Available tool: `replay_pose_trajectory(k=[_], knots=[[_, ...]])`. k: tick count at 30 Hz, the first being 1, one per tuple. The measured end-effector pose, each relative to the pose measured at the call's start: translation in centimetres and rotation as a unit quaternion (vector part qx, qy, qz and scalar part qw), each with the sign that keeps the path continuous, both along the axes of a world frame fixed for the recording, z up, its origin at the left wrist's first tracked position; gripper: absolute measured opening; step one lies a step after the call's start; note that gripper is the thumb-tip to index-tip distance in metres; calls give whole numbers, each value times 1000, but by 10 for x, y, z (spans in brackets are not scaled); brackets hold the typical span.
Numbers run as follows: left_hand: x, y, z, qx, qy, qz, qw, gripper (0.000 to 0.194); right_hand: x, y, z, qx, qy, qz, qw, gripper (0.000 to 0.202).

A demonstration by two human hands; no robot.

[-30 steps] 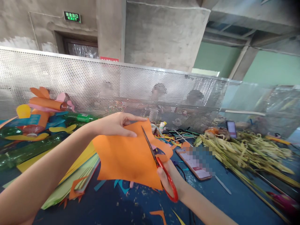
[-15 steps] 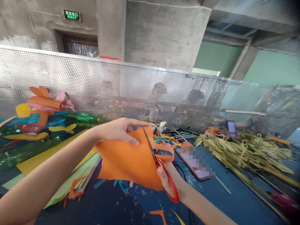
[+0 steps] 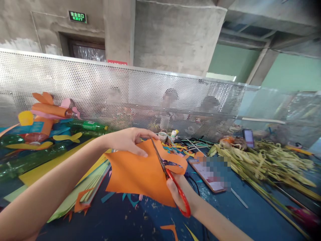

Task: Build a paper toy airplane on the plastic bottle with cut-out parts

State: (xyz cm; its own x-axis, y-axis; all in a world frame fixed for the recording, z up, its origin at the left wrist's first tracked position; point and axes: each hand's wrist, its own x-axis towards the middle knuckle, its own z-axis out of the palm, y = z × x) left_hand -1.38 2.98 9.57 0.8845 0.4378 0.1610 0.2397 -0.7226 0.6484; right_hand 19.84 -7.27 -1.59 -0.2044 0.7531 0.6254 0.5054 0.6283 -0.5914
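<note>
Over the middle of the table, my left hand [image 3: 127,140] pinches the top edge of an orange sheet of paper [image 3: 135,170], thumb in front and fingers behind. My right hand [image 3: 177,190] grips red-handled scissors [image 3: 184,201] from the right side of the sheet. Their blades lie across the paper, pointing up toward my left fingertips. A cut orange strip [image 3: 179,164] curls away to the right of the blades, still joined near the top. Part of my right hand is hidden behind the paper and handles.
A phone [image 3: 209,175] lies right of my hands, with dried husks [image 3: 260,164] beyond it. Coloured paper sheets [image 3: 82,184], green bottles [image 3: 87,126] and a paper-covered bottle craft [image 3: 47,110] are at left. Behind stands a perforated metal screen [image 3: 150,87], with people beyond.
The scissors have shifted slightly up and left along the sheet. The curled strip looks wider, and the paper has tilted a little. My left hand keeps its hold.
</note>
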Motion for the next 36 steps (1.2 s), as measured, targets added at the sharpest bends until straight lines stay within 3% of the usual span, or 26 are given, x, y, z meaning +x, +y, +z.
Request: replay_pose_trajectory(k=[9,19,27,31,34,36], knots=[[1,1,0,-14,18,-14,1000,57,0,0,-4,2,-49,13,999,28],[1,3,-5,-24,-38,-30,999,56,0,1,-21,-5,-58,-6,998,48],[-2,6,-8,-47,6,-37,998,63,-4,1,-25,3,13,-4,1000,48],[-21,20,0,15,30,38,999,65,3,-4,-11,-55,19,-4,998,55],[-50,39,8,68,15,140,988,65,13,1,0,-76,-34,-101,991,48],[-73,55,11,119,21,240,963,66,19,11,3,-96,-75,-160,980,46]])
